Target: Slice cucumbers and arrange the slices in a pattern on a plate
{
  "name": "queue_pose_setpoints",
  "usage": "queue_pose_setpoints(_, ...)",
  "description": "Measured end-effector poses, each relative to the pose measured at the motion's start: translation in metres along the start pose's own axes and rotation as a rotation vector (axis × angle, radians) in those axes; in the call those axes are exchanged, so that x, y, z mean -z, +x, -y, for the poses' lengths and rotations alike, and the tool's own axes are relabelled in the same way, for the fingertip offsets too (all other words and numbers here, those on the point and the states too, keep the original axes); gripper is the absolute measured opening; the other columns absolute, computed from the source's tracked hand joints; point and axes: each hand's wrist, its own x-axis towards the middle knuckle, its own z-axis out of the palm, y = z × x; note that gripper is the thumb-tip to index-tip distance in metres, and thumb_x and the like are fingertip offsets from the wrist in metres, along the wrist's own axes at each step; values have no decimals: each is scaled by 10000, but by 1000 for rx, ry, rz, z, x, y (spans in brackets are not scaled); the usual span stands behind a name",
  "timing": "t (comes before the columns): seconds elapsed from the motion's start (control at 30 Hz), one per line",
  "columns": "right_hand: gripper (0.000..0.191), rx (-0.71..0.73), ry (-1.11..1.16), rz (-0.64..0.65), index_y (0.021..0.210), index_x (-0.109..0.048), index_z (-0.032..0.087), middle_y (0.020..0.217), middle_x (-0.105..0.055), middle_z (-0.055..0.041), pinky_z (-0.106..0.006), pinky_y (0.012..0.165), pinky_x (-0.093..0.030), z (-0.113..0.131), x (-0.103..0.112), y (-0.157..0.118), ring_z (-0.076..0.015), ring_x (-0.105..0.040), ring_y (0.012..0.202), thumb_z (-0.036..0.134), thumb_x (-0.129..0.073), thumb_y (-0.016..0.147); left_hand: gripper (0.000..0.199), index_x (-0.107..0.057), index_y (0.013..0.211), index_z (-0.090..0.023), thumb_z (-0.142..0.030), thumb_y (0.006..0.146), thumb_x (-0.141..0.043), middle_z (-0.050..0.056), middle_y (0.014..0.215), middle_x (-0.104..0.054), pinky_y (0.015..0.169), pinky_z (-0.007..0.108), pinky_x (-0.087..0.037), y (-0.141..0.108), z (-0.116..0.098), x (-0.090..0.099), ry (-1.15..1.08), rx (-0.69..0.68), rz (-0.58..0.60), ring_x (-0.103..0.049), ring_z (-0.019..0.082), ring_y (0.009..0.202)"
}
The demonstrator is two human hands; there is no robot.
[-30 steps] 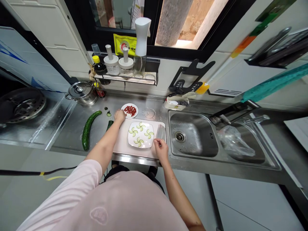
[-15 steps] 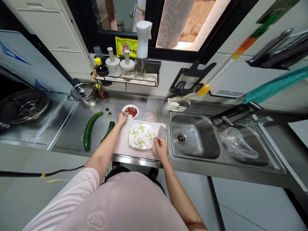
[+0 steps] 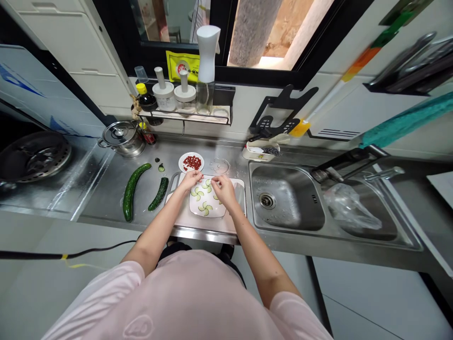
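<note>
Over the far edge of a white square plate (image 3: pixel 215 211), my left hand (image 3: pixel 192 180) is closed in a pinch; whatever its fingertips hold is too small to make out. Just to its right, my right hand (image 3: pixel 224 190) also pinches above the plate, its contents hidden. Thin cucumber slices (image 3: pixel 205 208) lie on the plate in pinwheel shapes, partly covered by my right hand. The plate rests on a pale cutting board (image 3: pixel 182 218). Behind my left hand is a small white dish (image 3: pixel 181 163) of chopped red pieces (image 3: pixel 192 162). A knife blade (image 3: pixel 240 192) lies at the board's right side.
A whole cucumber (image 3: pixel 131 191) and a cut cucumber (image 3: pixel 159 194) lie to the left, with small cucumber ends (image 3: pixel 161 167) behind. A lidded pot (image 3: pixel 123 139) stands further back. On the right is a steel sink (image 3: pixel 288 215); above, a rack (image 3: pixel 191 116) holds seasoning jars.
My left hand has moved right from the dish of red pieces to the square plate. My right hand has moved left and away from me, from the plate's right edge to above its far part.
</note>
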Motion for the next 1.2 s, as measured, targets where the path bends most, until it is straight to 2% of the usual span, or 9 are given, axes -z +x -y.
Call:
queue_pose_setpoints(0.17,191,41,-73,34,918,-654,226,944,-569,-56,-320,812,-387,5,-2,14,-213,-477,923,339,-507,871,276,-564,757,-152,-417,718,-630,30,745,-629,555,201,-408,-9,-3,-10,14,-61,23,-542,96,611)
queue_pose_setpoints(0.37,215,97,-93,69,932,-665,228,990,-544,-73,-352,841,-379,3,-2,18,-239,-431,988,373,-519,871,229,-529,715,-152,-362,728,-620,1,687,-577,606,209,-428,-9,1,-15,-31,-163,56,-517,73,582)
queue_pose_setpoints(0.6,185,111,-109,89,896,-660,223,998,-541,-73,-362,857,-369,0,-6,19,-243,-419,999,337,-516,869,260,-512,716,-160,-397,744,-615,-15,598,-535,609,213,-432,-11,-1,-19,16,-128,47,-517,82,574)
queue_pose_setpoints(0.8,166,112,-119,105,876,-639,212,995,-542,-72,-358,858,-357,-2,-7,19,-242,-423,1001,301,-500,867,280,-548,760,-154,-416,719,-639,-11,618,-546,583,208,-423,-12,-1,-21,10,-114,48,-513,82,564)
queue_pose_setpoints(0.9,162,106,-129,110,870,-635,215,980,-545,-69,-356,854,-353,-6,-8,18,-242,-426,996,294,-494,869,249,-572,836,-157,-379,736,-623,-1,666,-576,598,215,-434,-7,7,-18,8,-142,-8,-523,85,579)
queue_pose_setpoints(0.97,161,102,-139,110,867,-637,217,973,-547,-71,-357,849,-353,-9,-9,17,-245,-422,994,289,-494,870,223,-585,857,-162,-346,736,-619,10,717,-598,635,223,-445,-5,14,-14,75,-184,-70,-545,96,626)
queue_pose_setpoints(1.07,159,97,-170,109,874,-644,219,976,-548,-76,-358,840,-355,-16,-12,15,-250,-409,994,277,-496,869,190,-613,868,-179,-308,729,-618,16,769,-624,692,240,-450,-5,21,-10,301,-209,-150,-571,120,700)
queue_pose_setpoints(1.2,146,85,-232,127,885,-648,214,984,-548,-85,-358,816,-362,-28,-19,12,-256,-394,993,249,-510,854,168,-631,894,-201,-272,744,-602,20,810,-655,725,256,-445,-9,23,-10,560,-193,-173,-589,140,735)
